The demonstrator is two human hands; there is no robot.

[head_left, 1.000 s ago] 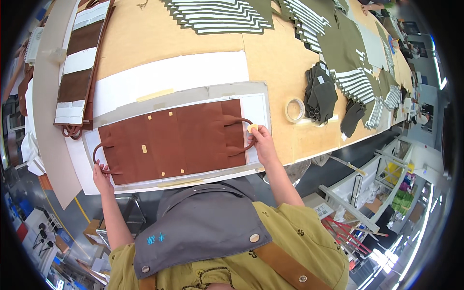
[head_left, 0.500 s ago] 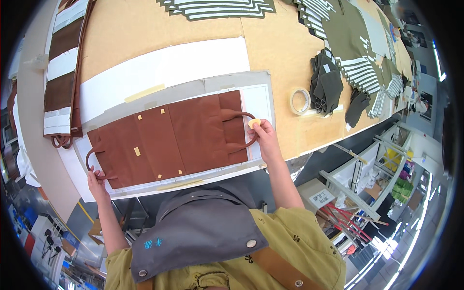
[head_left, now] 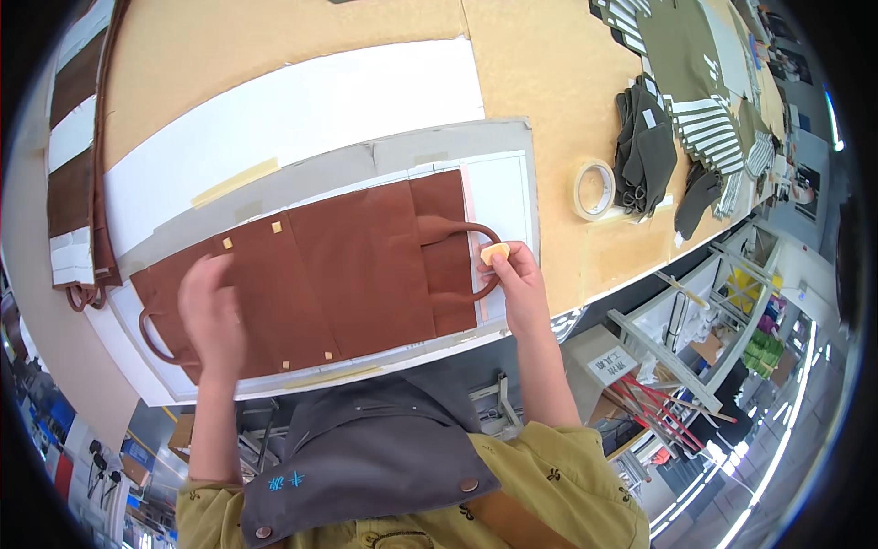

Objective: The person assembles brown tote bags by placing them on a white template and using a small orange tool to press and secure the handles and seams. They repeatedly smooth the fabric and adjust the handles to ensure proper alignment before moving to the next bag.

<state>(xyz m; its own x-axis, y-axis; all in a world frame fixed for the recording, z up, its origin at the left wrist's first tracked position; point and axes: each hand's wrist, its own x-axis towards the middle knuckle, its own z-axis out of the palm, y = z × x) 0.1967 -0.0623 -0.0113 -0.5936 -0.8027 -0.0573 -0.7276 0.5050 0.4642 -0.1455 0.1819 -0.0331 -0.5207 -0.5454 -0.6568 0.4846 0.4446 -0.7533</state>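
1. Overall, the work is supported on a tan table (head_left: 549, 91). The near edge is closely approached by the work, so overhang could be produced if anything were drawn toward the body.
2. A grey-bordered board (head_left: 393, 154) is laid beneath the brown panel. Alignment could be lost if the board were nudged by a forearm.
3. The brown panel (head_left: 366, 265) is found flat on the board, its long side running along the near edge. Creasing or skewing is judged possible at its left part, should the surface be dragged by a palm.
4. The left grip (head_left: 212, 316), a bare hand, is held over or on that left part. It is blurred; whether it is opened or closed, and whether the panel is touched, cannot be told. No item is seen in it.
5. The right grip (head_left: 521, 284) is closed on a yellow piece beside the right handle (head_left: 471, 228). If that loop were snagged by the fingers, the panel could be pulled askew.
6. The left handle (head_left: 144, 335) is left unheld and could be caught by the wrist.
7. The yellow piece (head_left: 494, 249) is only pinched; it could be dropped if pressure were relaxed.
8. Small yellow tabs (head_left: 276, 227) are seen near both long edges. Displacement by brushing is considered possible; their fixing cannot be confirmed.
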